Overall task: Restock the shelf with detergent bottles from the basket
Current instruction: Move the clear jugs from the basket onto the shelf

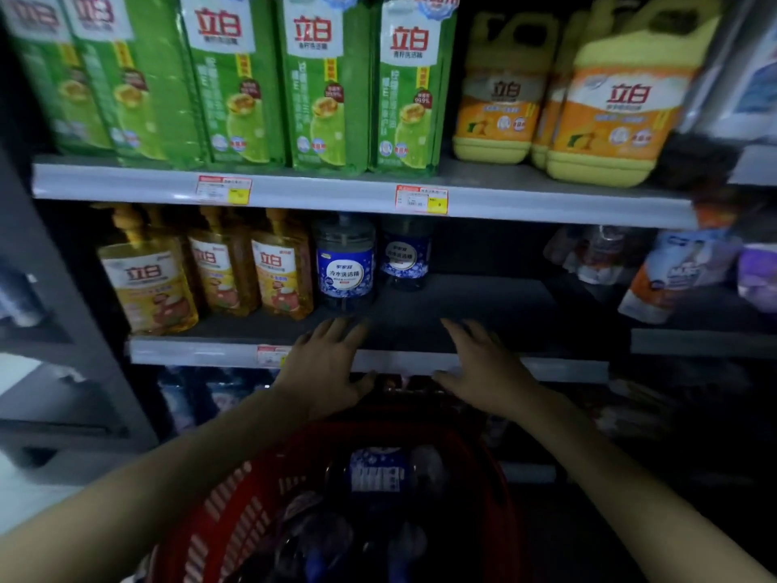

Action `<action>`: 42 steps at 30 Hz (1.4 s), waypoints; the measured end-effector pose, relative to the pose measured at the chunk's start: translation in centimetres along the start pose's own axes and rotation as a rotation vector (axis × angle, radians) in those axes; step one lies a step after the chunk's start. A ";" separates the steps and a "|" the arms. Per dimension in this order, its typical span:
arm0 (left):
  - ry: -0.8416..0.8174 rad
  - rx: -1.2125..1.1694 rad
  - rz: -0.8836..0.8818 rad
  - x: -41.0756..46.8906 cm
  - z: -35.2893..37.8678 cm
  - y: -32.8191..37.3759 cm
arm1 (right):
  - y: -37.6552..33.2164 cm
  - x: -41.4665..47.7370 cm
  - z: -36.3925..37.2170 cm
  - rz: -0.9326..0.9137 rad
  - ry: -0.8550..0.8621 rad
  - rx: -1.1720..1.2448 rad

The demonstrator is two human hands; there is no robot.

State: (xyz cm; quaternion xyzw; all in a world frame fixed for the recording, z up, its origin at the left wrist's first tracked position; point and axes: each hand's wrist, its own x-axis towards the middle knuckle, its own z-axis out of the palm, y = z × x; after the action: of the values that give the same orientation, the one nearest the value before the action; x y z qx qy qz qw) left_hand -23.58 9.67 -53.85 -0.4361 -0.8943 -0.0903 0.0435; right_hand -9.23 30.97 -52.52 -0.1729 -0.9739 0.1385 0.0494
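Head view: two blue bottles (344, 263) stand on the shelf (483, 300) left of a bare stretch, several more lie in the basket (235, 490) below, and the left hand (323, 363) and right hand (483, 363) hover spread and empty at its front edge, so most restocking seems left.

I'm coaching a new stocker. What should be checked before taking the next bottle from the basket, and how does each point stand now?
1. Left hand free: ok, open and empty.
2. Right hand free: ok, open and empty.
3. Stock in red basket: ok, a blue-labelled bottle lies on top.
4. Room on middle shelf: ok, bare space right of the two shelved bottles.
5. Shelved bottles upright, labels forward: ok.
6. Count left in basket: cannot tell, too dark.
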 end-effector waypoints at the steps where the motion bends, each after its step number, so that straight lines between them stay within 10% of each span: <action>1: 0.005 -0.009 0.009 -0.9 0.0 -0.1 | -0.4 -0.9 0.1 -0.010 -0.024 -0.004; 17: -0.388 0.192 0.165 -7.6 12.9 -0.4 | -1.6 -6.9 11.8 -0.089 -0.538 -0.128; 42: -0.367 0.135 0.303 -1.5 18.9 8.4 | 1.1 -10.8 14.1 -0.111 -0.835 -0.331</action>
State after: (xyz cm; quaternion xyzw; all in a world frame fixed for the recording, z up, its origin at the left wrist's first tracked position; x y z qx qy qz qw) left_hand -16.02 17.36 -71.56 -0.5704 -0.8156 0.0580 -0.0778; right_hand -0.81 24.66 -66.81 -0.0551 -0.9273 0.0359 -0.3686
